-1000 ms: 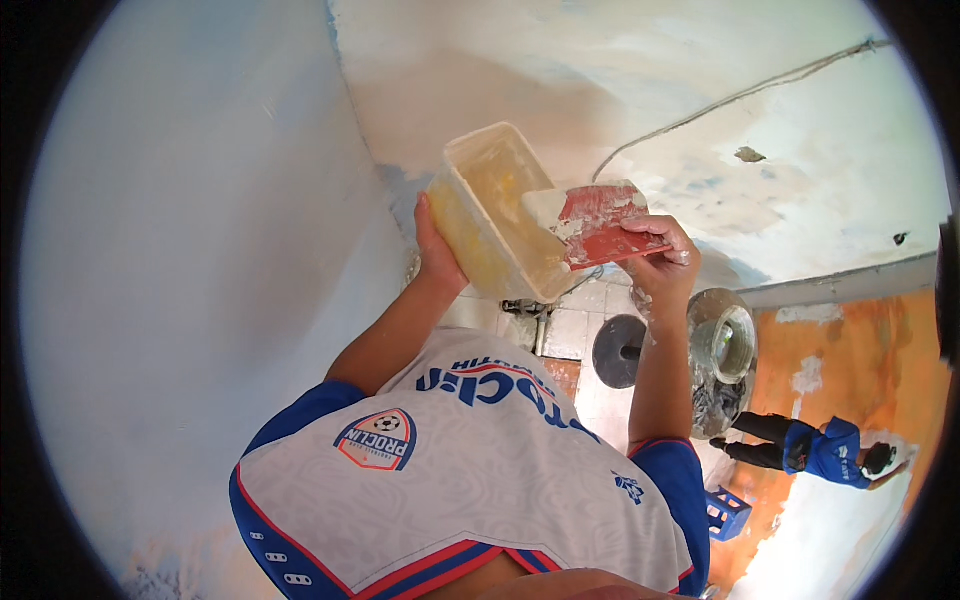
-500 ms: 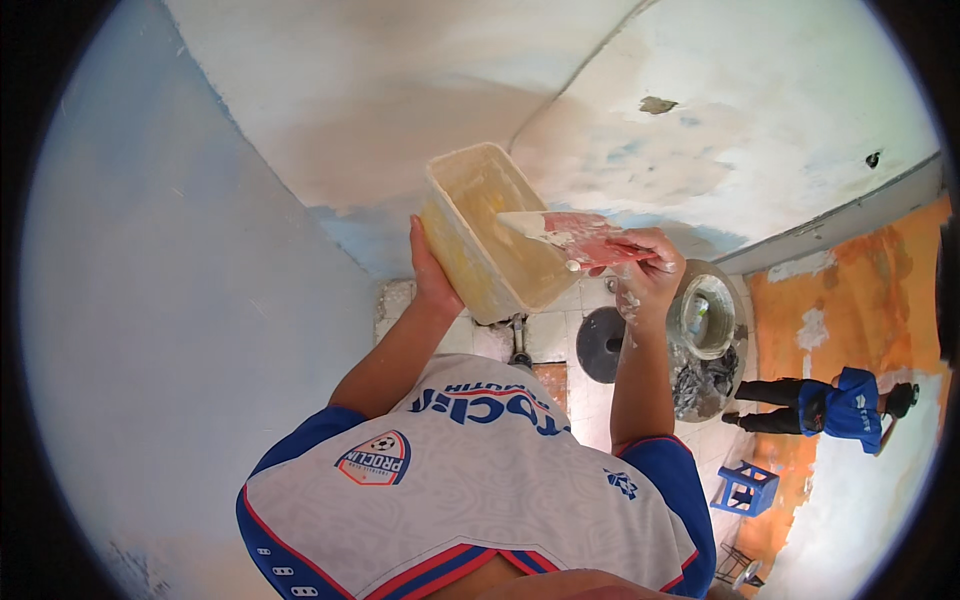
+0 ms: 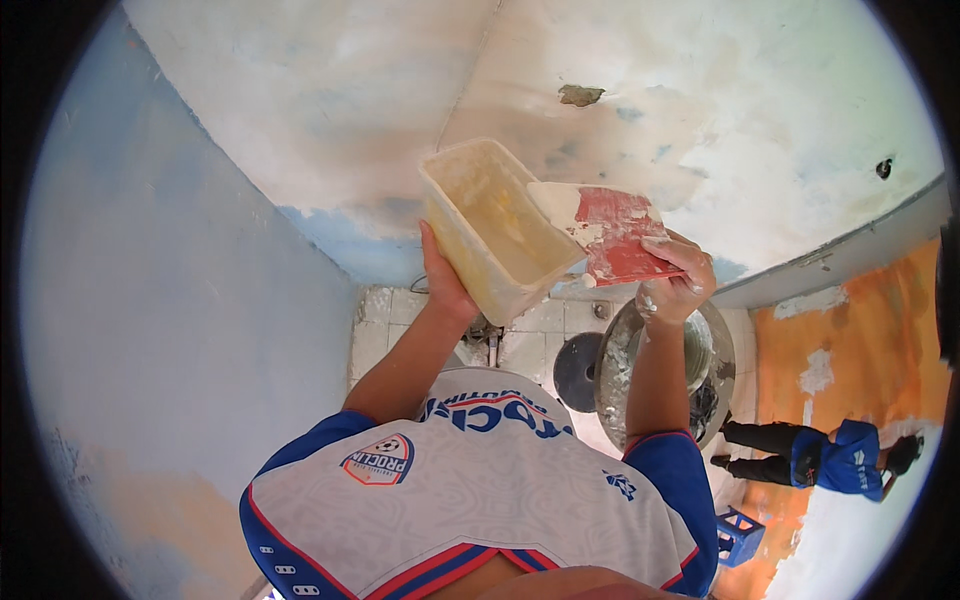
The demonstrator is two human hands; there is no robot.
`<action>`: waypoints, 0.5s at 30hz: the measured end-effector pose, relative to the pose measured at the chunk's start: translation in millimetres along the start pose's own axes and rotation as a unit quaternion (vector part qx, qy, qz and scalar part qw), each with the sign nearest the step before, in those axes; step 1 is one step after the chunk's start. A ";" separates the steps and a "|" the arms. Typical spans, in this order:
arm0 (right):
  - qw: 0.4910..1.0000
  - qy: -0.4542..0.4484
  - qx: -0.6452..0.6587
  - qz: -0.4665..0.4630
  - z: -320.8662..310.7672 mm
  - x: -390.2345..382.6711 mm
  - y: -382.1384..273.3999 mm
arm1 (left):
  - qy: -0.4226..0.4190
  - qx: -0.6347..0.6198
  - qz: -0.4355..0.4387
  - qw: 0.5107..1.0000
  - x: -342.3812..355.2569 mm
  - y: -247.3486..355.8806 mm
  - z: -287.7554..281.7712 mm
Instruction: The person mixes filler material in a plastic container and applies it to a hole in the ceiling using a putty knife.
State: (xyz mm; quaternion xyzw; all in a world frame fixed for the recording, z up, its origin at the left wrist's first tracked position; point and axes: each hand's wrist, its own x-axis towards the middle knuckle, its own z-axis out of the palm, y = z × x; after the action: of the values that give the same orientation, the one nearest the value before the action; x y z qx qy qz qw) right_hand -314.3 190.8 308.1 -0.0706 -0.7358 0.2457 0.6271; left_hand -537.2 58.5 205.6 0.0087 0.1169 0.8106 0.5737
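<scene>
My left hand (image 3: 447, 280) supports a pale yellowish plastic tub (image 3: 452, 238) from its left side, with the thumb up along the wall. The tub is tilted, and smears of pale filler coat its inside. In my right hand (image 3: 684, 278) is a red putty spreader (image 3: 618, 236), gripped by its right edge. Cream filler covers the spreader's left edge and streaks its broad face. That left edge overlaps the tub's right rim; whether it touches the rim I cannot tell. Dabs of filler stick to my right hand and wrist.
Beyond the tub rises a patchy wall (image 3: 760, 120) with a chipped hole (image 3: 581, 95). A blue-grey wall (image 3: 180, 300) stands at the left. Below my right forearm are a large round basin (image 3: 618, 370) and a dark round lid-like disc (image 3: 577, 372). At right, a co-worker (image 3: 850, 458) stands near a blue stool (image 3: 740, 538).
My right hand has moved right, drawing the spreader from over the tub's opening to its right rim. The spreader's broad face has turned into view. My view has shifted along the wall.
</scene>
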 end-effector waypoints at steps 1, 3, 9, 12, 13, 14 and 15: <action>1.000 -0.003 0.005 0.000 -3.8 2.0 6.6 | 0.016 -0.004 0.007 1.000 1.2 -8.3 1.6; 1.000 0.013 0.027 -0.004 -8.1 6.6 18.9 | 0.015 -0.004 0.016 1.000 4.1 -19.8 1.3; 0.999 -0.008 0.045 0.019 -10.8 16.4 58.0 | 0.014 0.005 0.023 1.000 31.7 -33.6 -7.7; 0.993 -0.015 0.078 0.092 -3.5 19.3 67.0 | 0.028 0.003 0.036 0.999 49.8 -36.9 -6.0; 0.993 -0.020 0.078 0.091 -3.5 23.1 70.8 | 0.034 0.005 0.041 0.999 56.0 -37.4 -3.1; 0.994 -0.045 0.065 0.074 -4.1 27.7 74.1 | 0.035 0.000 0.044 0.998 62.5 -37.0 0.0; 0.995 -0.069 0.052 0.057 -4.0 33.1 77.8 | 0.030 0.003 0.038 0.999 69.2 -35.8 3.4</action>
State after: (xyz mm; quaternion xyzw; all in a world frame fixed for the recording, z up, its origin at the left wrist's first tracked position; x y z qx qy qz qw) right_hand -333.1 273.2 302.8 -0.0627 -0.7583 0.3236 0.5624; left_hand -527.2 134.9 193.4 -0.0093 0.1360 0.8316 0.5384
